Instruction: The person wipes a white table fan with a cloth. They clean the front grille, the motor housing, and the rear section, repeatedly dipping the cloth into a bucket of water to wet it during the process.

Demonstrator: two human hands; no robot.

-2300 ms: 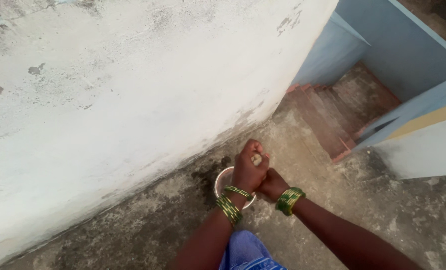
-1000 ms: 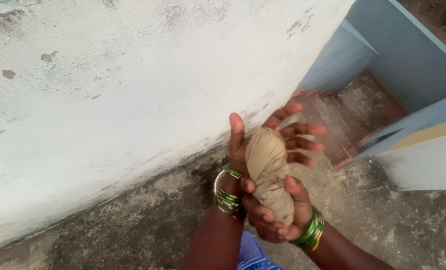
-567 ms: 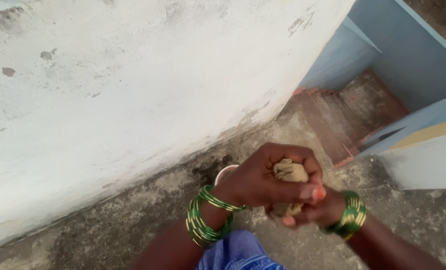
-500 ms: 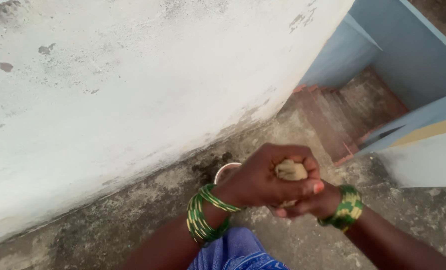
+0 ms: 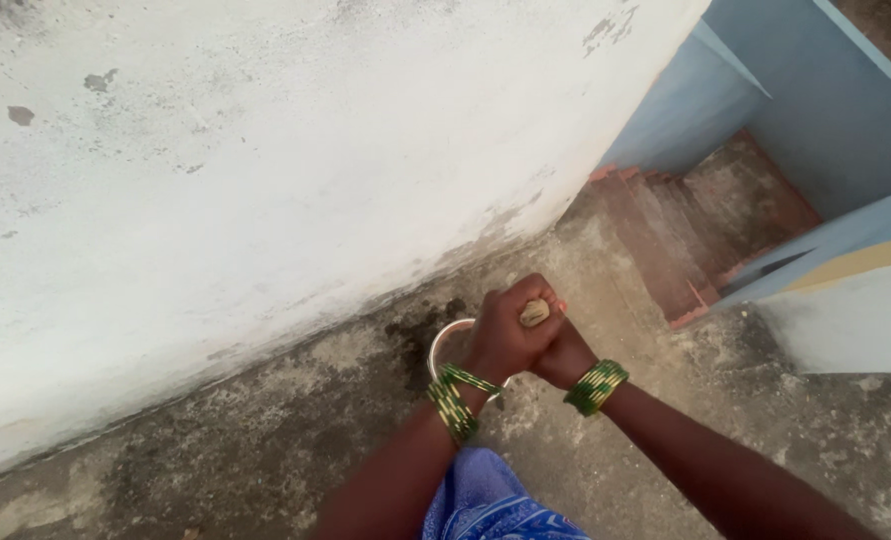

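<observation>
Both hands were pressed together around a beige cloth bundle [image 5: 535, 313]: the left hand [image 5: 503, 338] clenched over it, the right hand [image 5: 565, 352] beneath. The bundle sat above a metal bowl [image 5: 443, 345]. Uneven squeezing could probably have sent liquid past the rim onto the concrete floor [image 5: 265, 440].

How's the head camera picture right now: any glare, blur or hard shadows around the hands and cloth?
Head view: soft, even daylight, no glare or hard shadows; left hand, right hand and cloth are fairly sharp; the white wall is bright but keeps its stains; edges bow slightly from the wide lens.
</observation>
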